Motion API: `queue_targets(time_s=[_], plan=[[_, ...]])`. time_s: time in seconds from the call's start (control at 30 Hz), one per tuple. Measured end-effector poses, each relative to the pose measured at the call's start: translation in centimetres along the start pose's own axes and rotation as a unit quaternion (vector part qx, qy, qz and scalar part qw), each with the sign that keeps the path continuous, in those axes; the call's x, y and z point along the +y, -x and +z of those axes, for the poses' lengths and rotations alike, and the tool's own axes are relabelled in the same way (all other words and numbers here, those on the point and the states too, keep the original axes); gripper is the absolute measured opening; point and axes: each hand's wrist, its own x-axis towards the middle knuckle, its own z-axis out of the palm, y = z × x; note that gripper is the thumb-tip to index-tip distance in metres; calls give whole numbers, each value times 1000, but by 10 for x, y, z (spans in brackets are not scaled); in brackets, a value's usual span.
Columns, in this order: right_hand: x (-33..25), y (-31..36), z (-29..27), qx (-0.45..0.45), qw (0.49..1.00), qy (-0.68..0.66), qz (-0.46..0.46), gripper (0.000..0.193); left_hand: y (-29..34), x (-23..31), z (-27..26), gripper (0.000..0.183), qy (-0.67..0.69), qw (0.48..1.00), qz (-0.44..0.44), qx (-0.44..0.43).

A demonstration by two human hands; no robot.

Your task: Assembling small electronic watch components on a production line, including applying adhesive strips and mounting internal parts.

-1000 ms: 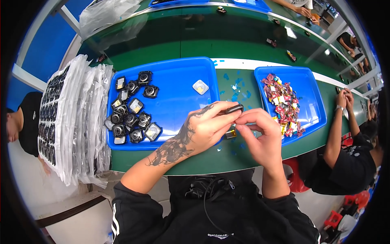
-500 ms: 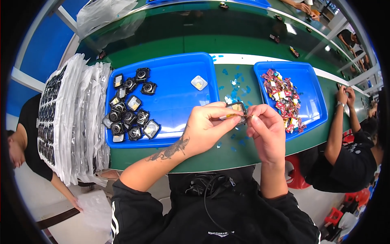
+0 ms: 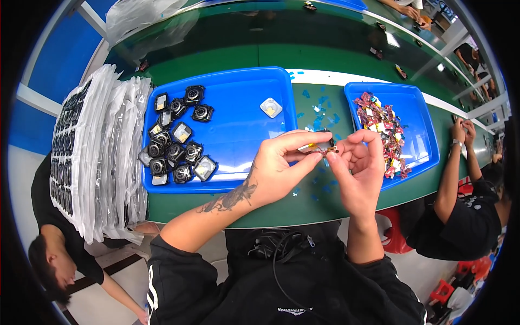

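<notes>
My left hand [image 3: 276, 165] is closed between the two blue trays, holding a dark watch case [image 3: 325, 142] that its fingers mostly hide. A small reddish part [image 3: 327, 152] shows at its thumb tip. Against that part my right hand [image 3: 358, 176] pinches with thumb and index finger, other fingers curled. Left of my hands, a large blue tray [image 3: 238, 81] carries several black watch cases [image 3: 183, 131], some face up, some face down, and one pale square piece [image 3: 271, 107] lying apart. In the smaller blue tray [image 3: 420, 138] on the right is a heap of small red, white and yellow parts [image 3: 382, 132].
Blue film scraps [image 3: 325, 103] litter the green table [image 3: 254, 208] between the trays. Plastic-wrapped sheets of watch cases [image 3: 100, 162] stand stacked at the left edge. A person [image 3: 70, 244] bends at the left; another person [image 3: 460, 211] works at the right. Dark parts lie along the far green belt [image 3: 233, 54].
The watch case in my left hand has tipped, so its face no longer shows. My right fingers have shifted and spread a little. The person at the left has leaned further into view.
</notes>
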Motion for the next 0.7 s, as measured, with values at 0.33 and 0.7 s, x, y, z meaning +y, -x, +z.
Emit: queue_targets(time_s=[0.33,0.7], plan=[[4,-3,6,-8,998,60,23,43,4,5,-2,59,24,999,-31,13],[5,-151,-13,-167,954,246,-43,40,-3,41,-83,41,-743,647,122,118]])
